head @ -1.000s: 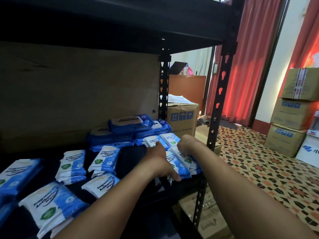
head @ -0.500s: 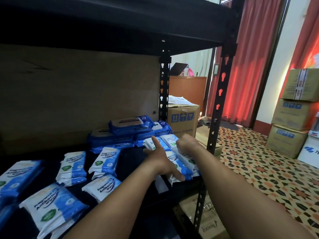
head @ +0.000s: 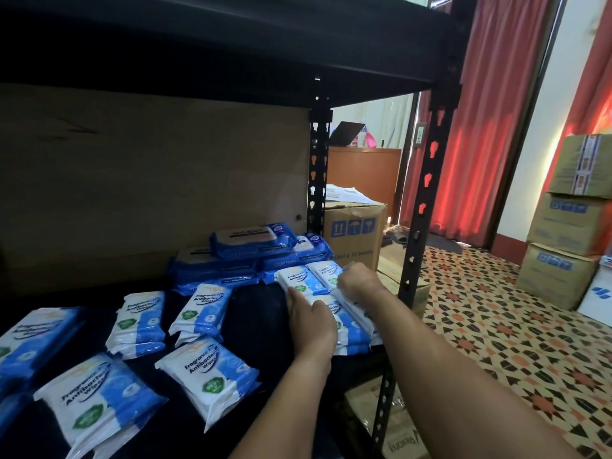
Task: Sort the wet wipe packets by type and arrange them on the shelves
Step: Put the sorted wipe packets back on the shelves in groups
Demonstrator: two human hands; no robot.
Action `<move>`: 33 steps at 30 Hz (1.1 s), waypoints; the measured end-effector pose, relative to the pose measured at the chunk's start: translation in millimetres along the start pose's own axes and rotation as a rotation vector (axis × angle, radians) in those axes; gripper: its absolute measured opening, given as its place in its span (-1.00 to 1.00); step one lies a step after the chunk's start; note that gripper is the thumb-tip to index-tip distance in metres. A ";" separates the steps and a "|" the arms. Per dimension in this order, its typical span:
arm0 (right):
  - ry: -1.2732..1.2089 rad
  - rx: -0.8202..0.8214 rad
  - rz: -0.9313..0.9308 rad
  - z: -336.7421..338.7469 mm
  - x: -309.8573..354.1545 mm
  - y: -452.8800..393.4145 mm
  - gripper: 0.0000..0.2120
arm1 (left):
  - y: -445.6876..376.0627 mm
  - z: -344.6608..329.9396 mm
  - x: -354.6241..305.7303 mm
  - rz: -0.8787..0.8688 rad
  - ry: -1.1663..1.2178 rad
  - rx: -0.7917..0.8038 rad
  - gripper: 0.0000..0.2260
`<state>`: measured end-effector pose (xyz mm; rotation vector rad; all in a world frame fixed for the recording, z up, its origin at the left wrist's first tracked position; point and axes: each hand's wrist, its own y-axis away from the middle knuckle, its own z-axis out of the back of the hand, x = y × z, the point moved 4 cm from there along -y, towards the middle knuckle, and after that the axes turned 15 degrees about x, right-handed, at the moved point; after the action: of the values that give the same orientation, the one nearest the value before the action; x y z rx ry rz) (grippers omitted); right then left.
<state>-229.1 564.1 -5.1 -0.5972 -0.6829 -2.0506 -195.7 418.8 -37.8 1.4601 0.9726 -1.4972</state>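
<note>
Here both hands work on one group of white-and-blue packets point(head: 331, 313) at the right end of the black shelf point(head: 258, 313), beside the front upright post point(head: 427, 200). The packets carry the words "Fragrance Free Antibacterial Wipes" and a green badge whose text is too small to read. The left hand point(head: 309, 321) lies flat on the group with straight fingers that press on the front packet. The right hand point(head: 356, 281) has its fingers curled over the right edge of the group and seems to grip a packet there; the fingertips are hidden. The long axes of these packets run away from the person, a little to the right.

Just behind the hands lies a pile of dark blue flip-lid packs point(head: 251, 256) marked "antabax", long axis across the shelf. To the left of the left hand more loose Antibacterial Wipes packets point(head: 203, 308) lie scattered, each tilted differently. Past the right hand, behind the post, stands a cardboard box point(head: 356, 233) with blue handling symbols.
</note>
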 end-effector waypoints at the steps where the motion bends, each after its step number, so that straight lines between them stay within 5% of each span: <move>1: -0.009 -0.004 0.003 -1.1 0.0 -1.4 -0.73 | 4.8 -1.0 -6.2 -0.002 -0.019 0.000 -0.37; 21: 0.086 0.033 0.001 -3.0 1.0 5.5 -0.67 | 8.1 -7.5 -9.2 -0.028 -0.044 -0.089 -0.39; 33: 0.414 -0.142 0.151 -0.3 34.3 55.1 -0.63 | 38.5 12.2 -50.6 -0.040 0.034 -0.086 -0.34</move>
<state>-199.8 517.8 29.8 -0.2766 -0.2434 -2.0053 -164.5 394.8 13.7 1.4167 1.0787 -1.4453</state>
